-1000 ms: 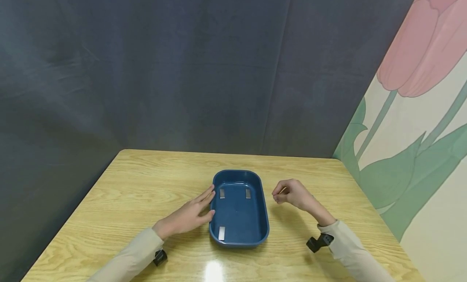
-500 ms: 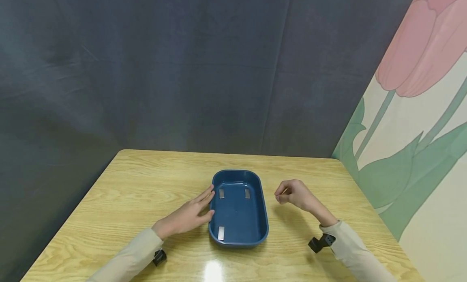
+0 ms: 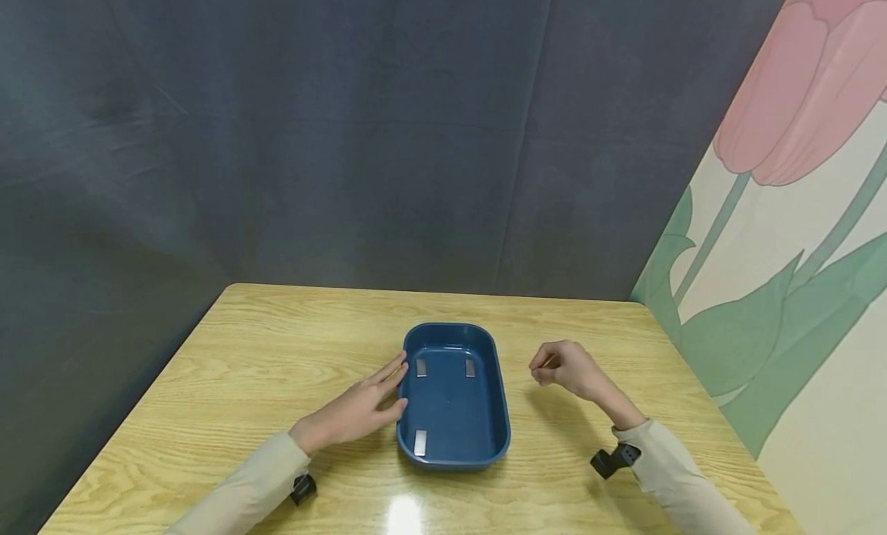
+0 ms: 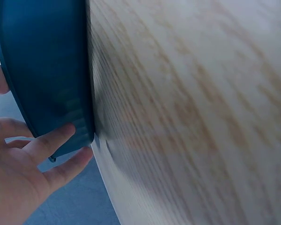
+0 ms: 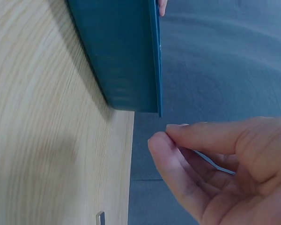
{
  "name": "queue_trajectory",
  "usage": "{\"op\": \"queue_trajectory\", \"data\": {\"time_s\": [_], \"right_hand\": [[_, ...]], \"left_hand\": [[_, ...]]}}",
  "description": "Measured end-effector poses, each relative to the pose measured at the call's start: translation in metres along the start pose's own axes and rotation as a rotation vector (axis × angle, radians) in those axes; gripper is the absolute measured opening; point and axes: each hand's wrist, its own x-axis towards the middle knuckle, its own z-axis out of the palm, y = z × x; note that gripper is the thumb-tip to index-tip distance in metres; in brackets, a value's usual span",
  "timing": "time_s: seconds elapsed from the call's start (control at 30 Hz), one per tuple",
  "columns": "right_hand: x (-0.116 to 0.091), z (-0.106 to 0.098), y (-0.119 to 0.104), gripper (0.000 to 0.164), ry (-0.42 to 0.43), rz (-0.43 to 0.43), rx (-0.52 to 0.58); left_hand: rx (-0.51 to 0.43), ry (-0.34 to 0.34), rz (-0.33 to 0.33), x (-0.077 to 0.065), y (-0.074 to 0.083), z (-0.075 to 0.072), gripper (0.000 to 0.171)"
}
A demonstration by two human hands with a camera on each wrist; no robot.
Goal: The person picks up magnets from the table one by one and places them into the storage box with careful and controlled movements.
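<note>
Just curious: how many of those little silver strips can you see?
3 in the blue tray: far left, far right, near left. The right hand seems to pinch something thin, and another small piece lies on the table.

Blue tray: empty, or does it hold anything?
Not empty: the blue tray holds three small grey strips, two at its far end, one near.

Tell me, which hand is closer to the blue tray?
The left. The left hand lies flat with its fingers touching the side of the blue tray. The right hand is held apart from the tray on its other side, fingers curled and pinched together over the table.
</note>
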Motion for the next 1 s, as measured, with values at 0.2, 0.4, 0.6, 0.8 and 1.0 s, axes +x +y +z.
{"op": "queue_trajectory", "data": {"time_s": [0.2,0.4,0.6,0.8,1.0], "right_hand": [[-0.002,-0.005,0.002,0.006,-0.004,0.011,0.008],[-0.004,-0.010,0.004,0.006,0.005,0.025,0.026],[-0.004,-0.013,0.008,0.007,0.024,0.067,0.006],[-0.001,-0.014,0.013,0.006,0.035,0.074,0.002],[0.001,-0.015,0.018,0.007,0.057,0.080,-0.035]], "left_hand": [[0.008,-0.006,-0.004,0.001,-0.001,0.001,0.066],[0.003,-0.010,0.001,0.001,0.000,0.000,0.066],[0.004,-0.013,-0.003,0.001,0.001,-0.001,0.066],[0.008,-0.012,-0.013,-0.001,0.002,-0.001,0.066],[0.011,-0.012,-0.009,-0.001,0.000,0.000,0.066]]}}
